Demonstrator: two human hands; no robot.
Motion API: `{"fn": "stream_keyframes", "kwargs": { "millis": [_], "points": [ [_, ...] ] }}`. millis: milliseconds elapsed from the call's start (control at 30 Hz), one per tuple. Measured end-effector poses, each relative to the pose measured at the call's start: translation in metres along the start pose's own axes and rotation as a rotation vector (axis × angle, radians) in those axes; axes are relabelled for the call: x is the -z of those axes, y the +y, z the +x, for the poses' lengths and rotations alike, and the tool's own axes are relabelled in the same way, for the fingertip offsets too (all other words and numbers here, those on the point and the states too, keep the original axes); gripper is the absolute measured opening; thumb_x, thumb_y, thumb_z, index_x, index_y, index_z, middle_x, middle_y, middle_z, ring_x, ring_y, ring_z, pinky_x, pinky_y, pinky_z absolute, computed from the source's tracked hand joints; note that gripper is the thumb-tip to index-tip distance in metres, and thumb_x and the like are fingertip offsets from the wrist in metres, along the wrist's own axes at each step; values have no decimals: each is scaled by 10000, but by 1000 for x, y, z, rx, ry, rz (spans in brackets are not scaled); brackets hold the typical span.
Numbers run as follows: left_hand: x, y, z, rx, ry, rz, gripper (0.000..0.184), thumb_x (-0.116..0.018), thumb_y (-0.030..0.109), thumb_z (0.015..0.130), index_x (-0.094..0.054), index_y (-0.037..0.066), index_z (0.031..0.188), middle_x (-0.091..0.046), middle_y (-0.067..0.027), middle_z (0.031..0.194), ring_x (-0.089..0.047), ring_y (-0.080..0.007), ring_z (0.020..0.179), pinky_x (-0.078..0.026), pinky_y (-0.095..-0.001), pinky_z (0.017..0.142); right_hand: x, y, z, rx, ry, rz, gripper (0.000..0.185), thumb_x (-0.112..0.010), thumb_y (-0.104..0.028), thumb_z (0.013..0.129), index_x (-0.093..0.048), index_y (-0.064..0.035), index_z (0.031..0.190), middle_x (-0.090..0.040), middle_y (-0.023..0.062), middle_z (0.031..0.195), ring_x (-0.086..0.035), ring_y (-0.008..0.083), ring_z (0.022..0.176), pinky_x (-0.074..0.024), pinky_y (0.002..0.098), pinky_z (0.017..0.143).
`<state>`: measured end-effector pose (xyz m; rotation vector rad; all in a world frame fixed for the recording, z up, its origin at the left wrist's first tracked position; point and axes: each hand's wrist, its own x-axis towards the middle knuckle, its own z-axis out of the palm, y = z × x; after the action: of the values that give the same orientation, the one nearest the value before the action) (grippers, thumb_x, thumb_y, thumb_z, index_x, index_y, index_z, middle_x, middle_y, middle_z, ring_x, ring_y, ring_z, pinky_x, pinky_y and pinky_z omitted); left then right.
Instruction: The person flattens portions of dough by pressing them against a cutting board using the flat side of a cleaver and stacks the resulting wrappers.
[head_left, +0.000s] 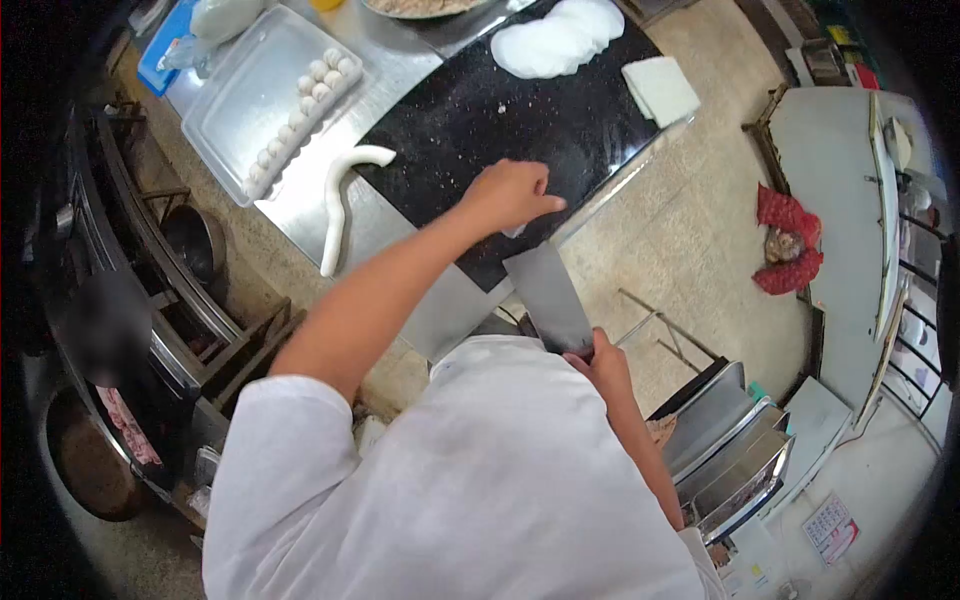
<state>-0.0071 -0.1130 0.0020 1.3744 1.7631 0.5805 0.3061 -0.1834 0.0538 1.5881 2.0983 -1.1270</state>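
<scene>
My left hand [510, 195] is over the black board [480, 120] with its fingers curled in; a small bit of white shows at its lower edge, too hidden to name. Off the board's near edge, my right hand [600, 365] grips a broad metal cleaver [550, 295], its blade pointing toward the board. A bent white dough rope [335, 210] lies on the steel tabletop, one end touching the board. Thin white rounds [560, 40] overlap at the board's far side. A folded white sheet [662, 90] rests at its right edge.
Several dough balls [295, 125] line one side of a clear plastic tray [235, 95] at the upper left. Beyond is a plate [425, 8] of crumbly food. Metal trays [720, 440] stand low on the right. A red mesh bag [790, 240] is on the floor.
</scene>
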Motion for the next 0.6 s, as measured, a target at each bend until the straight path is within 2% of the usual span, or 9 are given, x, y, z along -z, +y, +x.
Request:
{"fn": "stream_keyframes", "kwargs": {
  "millis": [33, 100, 133, 267, 333, 433, 500, 567, 600],
  "points": [
    [-1, -5, -6, -5, 11, 4, 400, -798, 422, 824, -688, 41, 875, -699, -174, 784, -699, -351, 748, -538, -456, 681, 4, 4, 0, 31, -2, -9, 426, -727, -283, 907, -515, 30, 1104, -697, 296, 908, -692, 486, 873, -535, 530, 733],
    [-17, -20, -18, -60, 311, -143, 286, -787, 263, 838, -676, 52, 996, -698, -161, 791, -699, -335, 755, -540, -434, 685, 19, 15, 29, 85, 85, 33, 393, -720, -261, 913, -525, 29, 1093, -699, 286, 906, -690, 484, 867, -531, 531, 730],
    [-18, -23, -21, -80, 300, -138, 283, -740, 185, 871, -659, 61, 1111, -703, -153, 824, -697, -327, 762, -543, -420, 706, 27, 15, 52, 136, 176, 73, 360, -714, -239, 919, -534, 28, 1083, -700, 276, 903, -687, 482, 861, -528, 531, 728],
    [-27, -22, -27, -50, 356, -181, 272, -728, 154, 882, -679, 54, 1130, -713, -152, 886, -695, -312, 772, -543, -405, 712, 64, -38, 147, 286, 202, -33, 341, -710, -198, 927, -508, 15, 1100, -685, 308, 900, -674, 500, 850, -517, 549, 715],
    [-31, -23, -31, -117, 424, -220, 278, -731, 131, 887, -692, 44, 1148, -699, -137, 899, -682, -241, 750, -531, -356, 681, 51, -62, 167, 329, 96, 13, 357, -716, -199, 920, -500, 15, 1108, -680, 318, 892, -671, 510, 851, -518, 556, 721],
    [-16, -2, -53, 6, 343, -268, 269, -747, 132, 888, -705, 38, 1137, -675, -107, 887, -655, -149, 745, -512, -303, 663, 33, -66, 170, 531, -115, -26, 398, -730, -187, 896, -485, 21, 1131, -673, 334, 873, -670, 516, 863, -525, 564, 742],
    [-12, 11, -60, 42, 367, -286, 263, -731, 125, 901, -702, 37, 1147, -695, -90, 909, -653, -160, 770, -524, -296, 703, 34, -54, 163, 561, -256, -56, 400, -742, -189, 878, -506, 14, 1129, -684, 315, 890, -678, 497, 869, -527, 563, 742],
    [-14, 21, -55, 161, 490, -691, 205, -702, 91, 947, -701, 24, 1140, -688, -25, 934, -637, -101, 818, -527, -265, 723, 55, -40, 159, 609, -292, -57, 380, -746, -198, 877, -525, 12, 1103, -691, 304, 905, -681, 491, 859, -529, 558, 735],
    [-10, 26, -44, 129, 555, -715, 213, -685, 62, 966, -685, 17, 1174, -677, -3, 983, -619, -71, 862, -526, -240, 736, 65, -36, 164, 646, -332, -73, 361, -750, -207, 875, -544, 10, 1077, -698, 292, 919, -684, 486, 850, -531, 553, 729]
  ]
}}
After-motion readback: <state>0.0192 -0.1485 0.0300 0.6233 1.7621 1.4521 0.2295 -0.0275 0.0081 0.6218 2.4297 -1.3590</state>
